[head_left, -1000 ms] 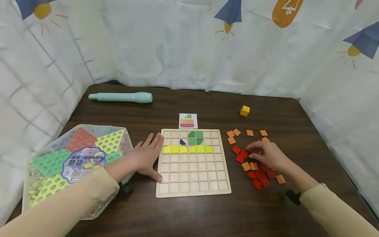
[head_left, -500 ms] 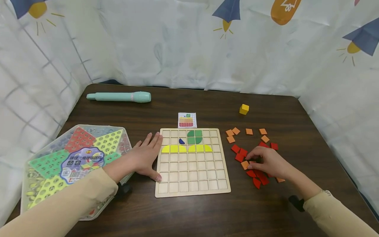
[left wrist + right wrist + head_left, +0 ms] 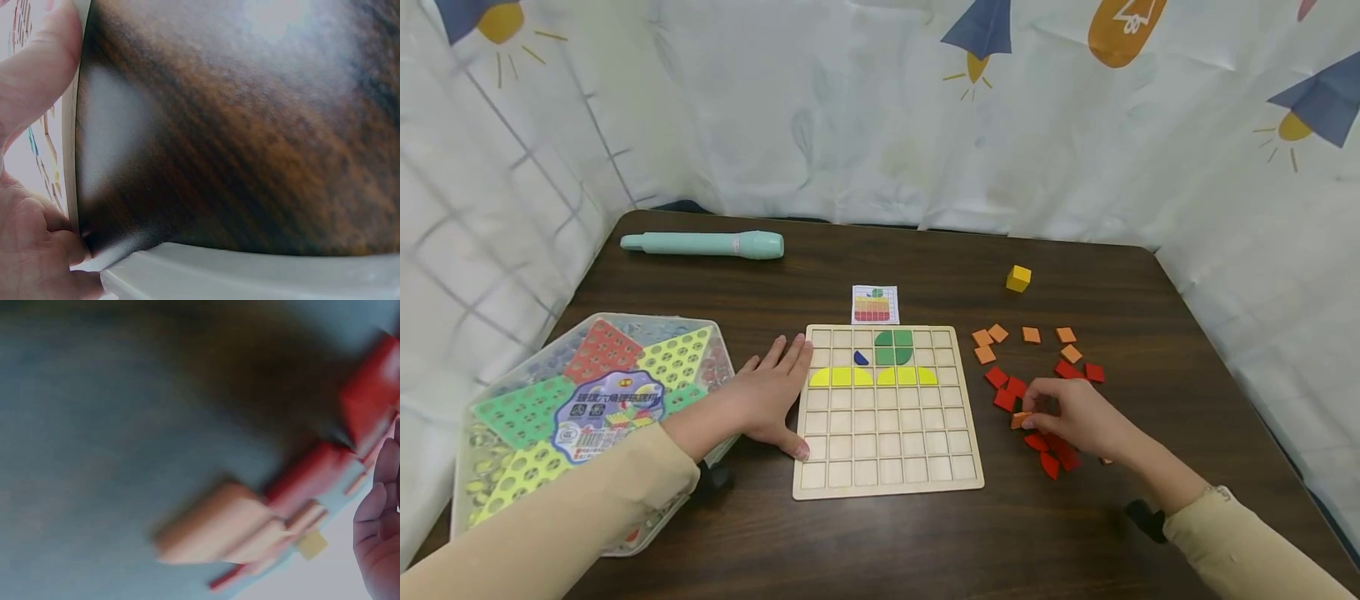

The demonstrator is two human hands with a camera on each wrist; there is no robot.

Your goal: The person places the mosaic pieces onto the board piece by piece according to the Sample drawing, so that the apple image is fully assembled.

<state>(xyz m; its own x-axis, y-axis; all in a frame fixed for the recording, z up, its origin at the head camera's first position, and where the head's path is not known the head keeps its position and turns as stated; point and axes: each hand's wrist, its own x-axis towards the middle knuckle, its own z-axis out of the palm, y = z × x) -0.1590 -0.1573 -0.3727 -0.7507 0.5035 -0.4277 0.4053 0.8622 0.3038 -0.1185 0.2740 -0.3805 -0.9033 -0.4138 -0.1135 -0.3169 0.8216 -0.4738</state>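
In the head view my left hand point(image 3: 767, 400) lies spread along the left edge of a wooden grid board point(image 3: 865, 472), thumb and fingertips on its rim. Set in the board are green pieces point(image 3: 893, 347) forming a leaf shape, a small blue piece point(image 3: 861, 357) and a row of yellow pieces point(image 3: 842, 377). To the right of the board, my right hand point(image 3: 1078, 417) pinches an orange square tile point(image 3: 1019, 420) by thumb and forefinger, the tile tipped up. Red tiles point(image 3: 1063, 452) lie beneath and around that hand, some hidden by it. Several orange tiles point(image 3: 985, 355) are scattered farther back.
A picture card point(image 3: 875, 305) sits behind the board. At left is a clear plastic box point(image 3: 512, 375) holding perforated coloured panels. A yellow cube point(image 3: 1018, 278) and a mint-green tube-shaped object point(image 3: 703, 244) stand and lie toward the table's back edge.
My right hand has come slightly nearer over the tiles, and its fingertips now hold an orange tile that lay flat before. The left hand and the board stay where they were.
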